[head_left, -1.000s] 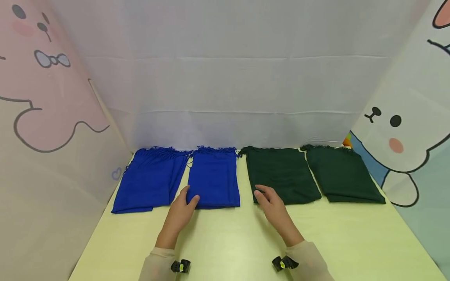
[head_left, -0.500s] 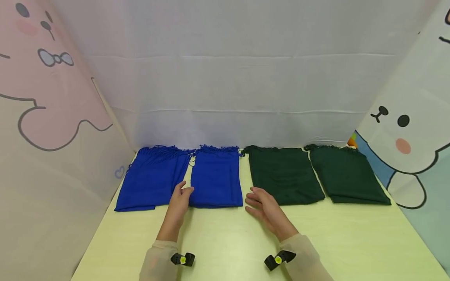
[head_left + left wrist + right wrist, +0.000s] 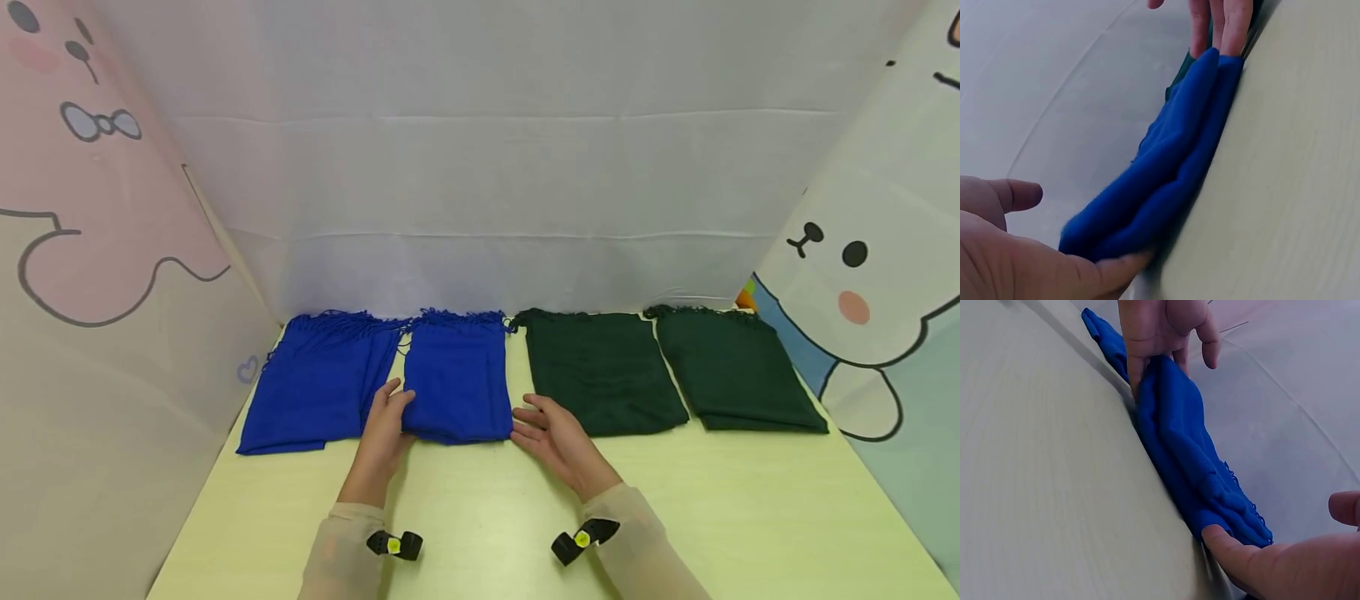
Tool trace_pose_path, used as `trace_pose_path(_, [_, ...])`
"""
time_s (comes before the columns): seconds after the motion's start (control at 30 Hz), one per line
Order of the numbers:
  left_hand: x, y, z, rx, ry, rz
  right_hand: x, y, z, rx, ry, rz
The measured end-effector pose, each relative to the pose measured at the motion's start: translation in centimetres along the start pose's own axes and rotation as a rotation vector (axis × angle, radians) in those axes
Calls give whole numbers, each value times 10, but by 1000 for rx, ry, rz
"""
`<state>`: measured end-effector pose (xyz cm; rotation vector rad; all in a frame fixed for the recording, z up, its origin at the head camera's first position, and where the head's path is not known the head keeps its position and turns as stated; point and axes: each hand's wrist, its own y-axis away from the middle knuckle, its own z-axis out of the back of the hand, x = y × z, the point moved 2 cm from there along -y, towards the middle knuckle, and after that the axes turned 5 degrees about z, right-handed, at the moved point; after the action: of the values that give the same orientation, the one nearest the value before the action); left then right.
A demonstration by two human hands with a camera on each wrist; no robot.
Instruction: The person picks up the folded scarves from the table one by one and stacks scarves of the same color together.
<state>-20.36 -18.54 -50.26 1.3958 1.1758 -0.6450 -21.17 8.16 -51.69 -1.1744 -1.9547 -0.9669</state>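
1. Here's the narrow blue cloth [image 3: 456, 375] on the table [image 3: 465, 517], between the wide blue cloth [image 3: 318, 383] and a green cloth [image 3: 603, 375].
2. Left hand [image 3: 384, 429] at its near-left corner: digits spread, a straight finger slipping under the edge.
3. Over at the near-right corner, right hand [image 3: 558, 437] touches with extended fingertips, thumb well apart.

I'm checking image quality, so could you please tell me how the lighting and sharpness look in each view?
Head view: bright and mostly sharp, with soft glare on the near middle of the table; left wrist view: dimmer, with the left hand blurred at the fingertips touching the blue cloth; right wrist view: also dim, the right hand slightly soft.
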Motion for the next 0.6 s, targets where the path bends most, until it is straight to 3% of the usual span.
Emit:
trace_pose_path(0.3, [14, -6, -10, -7, 211, 24, -9, 5, -3, -42, -101, -18])
trace_pose_path(0.6, [17, -6, -14, 99, 382, 76, -16, 26, 5, -118, -289, -25])
